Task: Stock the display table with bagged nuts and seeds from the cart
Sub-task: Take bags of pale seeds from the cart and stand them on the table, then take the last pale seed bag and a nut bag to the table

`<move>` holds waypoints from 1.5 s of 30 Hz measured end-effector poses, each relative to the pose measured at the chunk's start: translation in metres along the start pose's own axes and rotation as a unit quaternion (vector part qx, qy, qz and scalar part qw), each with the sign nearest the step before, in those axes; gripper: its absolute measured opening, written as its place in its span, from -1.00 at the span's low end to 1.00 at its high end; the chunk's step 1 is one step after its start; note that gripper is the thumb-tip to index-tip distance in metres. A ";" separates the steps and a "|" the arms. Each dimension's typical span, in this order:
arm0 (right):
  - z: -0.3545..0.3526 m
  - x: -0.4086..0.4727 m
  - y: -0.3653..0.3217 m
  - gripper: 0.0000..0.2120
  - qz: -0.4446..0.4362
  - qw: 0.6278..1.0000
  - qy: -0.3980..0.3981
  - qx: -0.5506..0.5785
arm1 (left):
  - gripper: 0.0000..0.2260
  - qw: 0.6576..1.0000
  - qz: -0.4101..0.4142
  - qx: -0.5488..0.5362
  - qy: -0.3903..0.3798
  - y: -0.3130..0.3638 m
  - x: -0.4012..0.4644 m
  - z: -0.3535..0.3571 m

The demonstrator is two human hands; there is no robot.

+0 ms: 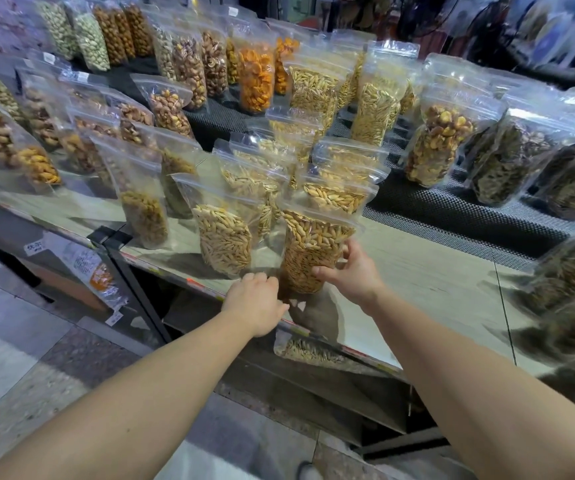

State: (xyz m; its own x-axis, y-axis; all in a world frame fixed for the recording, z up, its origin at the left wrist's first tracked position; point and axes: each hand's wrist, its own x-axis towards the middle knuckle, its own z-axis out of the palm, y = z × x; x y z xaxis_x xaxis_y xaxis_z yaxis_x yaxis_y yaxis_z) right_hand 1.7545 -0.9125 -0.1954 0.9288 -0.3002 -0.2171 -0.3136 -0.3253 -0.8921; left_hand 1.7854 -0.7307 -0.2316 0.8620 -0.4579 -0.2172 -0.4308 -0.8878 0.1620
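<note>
1. Right hand (351, 271) grasps a seed bag (310, 251) from its right side, thumb on the front, fingers wrapped behind; the bag stands upright near the counter (435, 271) front edge.
2. Left hand (256, 303) is at the bag's lower left corner, fingers curled toward the base; whether it actually pinches the bag cannot be told, fingertips are hidden.
3. Second seed bag (223, 240) stands just to the left, close beside the held one, tilted slightly.
4. More seed bags (334, 192) stand in a cluster behind these two.
5. Orange snack bags (256, 81) stand further back on a black mat (452, 209).
6. Dark seed bags (507, 168) line the right side of the counter.
7. Mixed nut bags (36, 133) fill the left side in rows.
8. One seed bag (306, 351) lies on a shelf under the counter edge, partly hidden.
9. Tiled floor (19, 358) at lower left.
</note>
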 end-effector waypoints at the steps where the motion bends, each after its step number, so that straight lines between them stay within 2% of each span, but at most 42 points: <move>1: 0.000 -0.004 -0.002 -0.34 0.002 1.000 0.008 0.001 | -0.53 1.000 0.007 0.007 0.004 -0.001 -0.003 0.001; 8: 0.005 -0.028 -0.004 -0.22 0.004 0.998 0.061 -0.002 | -0.48 0.999 0.027 0.012 0.026 -0.001 -0.015 0.002; 13: -0.013 -0.061 0.018 -0.25 0.010 0.993 0.076 -0.094 | -0.45 0.997 0.036 0.063 0.011 0.020 -0.033 0.008; 16: -0.047 -0.094 0.047 -0.30 0.024 0.978 0.088 -0.190 | -0.44 0.995 0.061 0.085 0.006 0.062 -0.045 0.007; 19: -0.104 -0.149 0.084 -0.33 0.059 0.957 0.108 -0.261 | -0.43 0.988 0.103 0.117 0.006 0.135 -0.061 0.010; 22: -0.175 -0.226 0.136 -0.33 0.103 0.930 0.154 -0.318 | -0.45 0.976 0.182 0.118 0.003 0.236 -0.093 0.026; 27: -0.291 -0.397 0.226 -0.29 0.236 0.853 0.227 -0.407 | -0.40 0.935 0.328 0.132 -0.003 0.432 -0.190 0.069; 31: -0.352 -0.527 0.279 -0.28 0.341 0.814 0.283 -0.376 | -0.41 0.883 0.447 0.146 -0.005 0.567 -0.269 0.094; 36: -0.396 -0.648 0.333 -0.32 0.436 0.764 0.351 -0.319 | -0.45 0.814 0.560 0.154 -0.004 0.688 -0.354 0.127; 39: -0.414 -0.693 0.361 -0.34 0.480 0.746 0.379 -0.265 | -0.46 0.782 0.603 0.158 -0.010 0.741 -0.388 0.153; 45: -0.472 -0.736 0.414 -0.32 0.529 0.714 0.411 -0.203 | -0.44 0.745 0.644 0.173 -0.023 0.842 -0.398 0.201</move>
State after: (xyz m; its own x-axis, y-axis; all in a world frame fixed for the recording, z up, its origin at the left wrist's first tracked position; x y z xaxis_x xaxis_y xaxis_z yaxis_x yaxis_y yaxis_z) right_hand 0.8485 -1.2495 -0.2175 -0.2474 -0.9415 -0.2288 -0.9405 0.2901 -0.1771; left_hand 1.0257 -1.3046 -0.2021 -0.3320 -0.9342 -0.1307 -0.9426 0.3338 0.0088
